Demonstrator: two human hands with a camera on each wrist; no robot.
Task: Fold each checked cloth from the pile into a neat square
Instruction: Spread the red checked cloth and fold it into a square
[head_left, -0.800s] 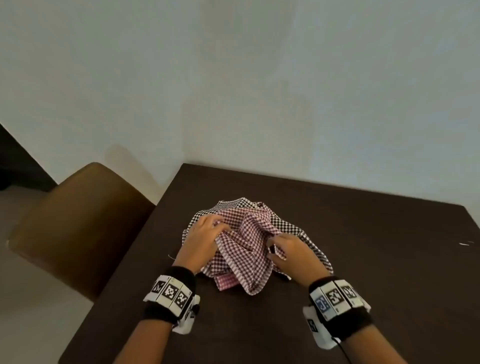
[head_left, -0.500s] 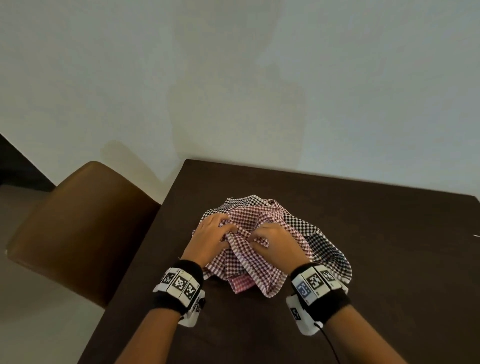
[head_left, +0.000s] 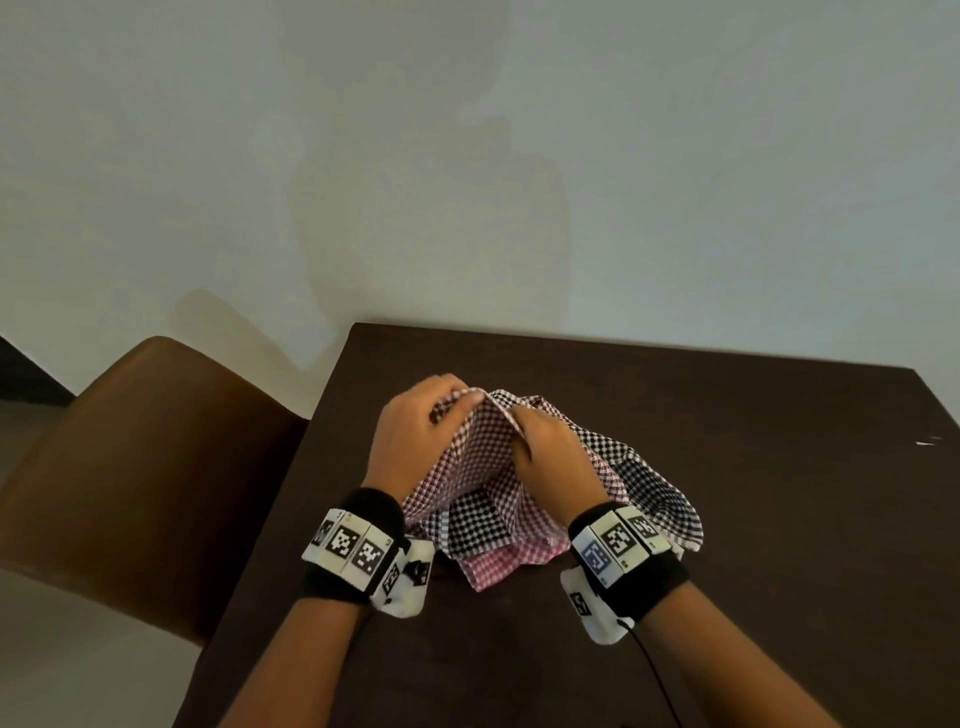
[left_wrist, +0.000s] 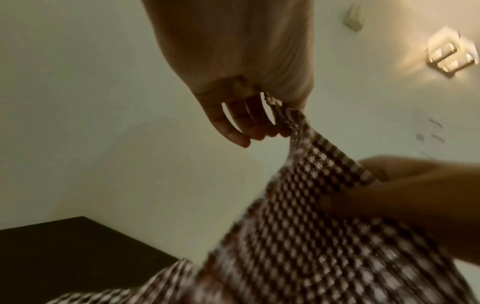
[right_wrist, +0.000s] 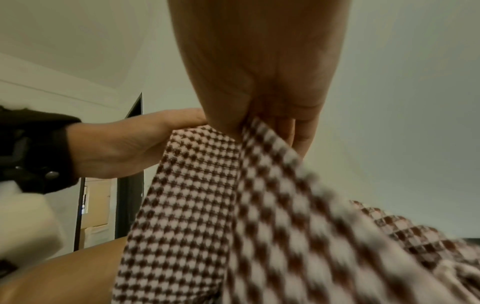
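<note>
A pile of checked cloths sits on the dark table (head_left: 753, 519). Uppermost is a red-and-white checked cloth (head_left: 478, 467), lifted off the pile by its top edge. My left hand (head_left: 415, 431) pinches that edge between thumb and fingers, which the left wrist view confirms at the cloth's corner (left_wrist: 288, 121). My right hand (head_left: 545, 447) pinches the same edge close beside it, with the cloth (right_wrist: 207, 185) hanging down from its fingers. A black-and-white checked cloth (head_left: 644, 478) lies under and to the right. A pinker checked cloth (head_left: 504, 564) pokes out at the pile's near side.
A brown chair (head_left: 140, 467) stands at the table's left side. The table's far edge meets a pale wall (head_left: 519, 182). Bare dark tabletop stretches to the right of the pile and in front of it.
Both hands have risen and moved away from me, lifting the red checked cloth's edge off the pile. Earlier they pressed into the crumpled pile lower down.
</note>
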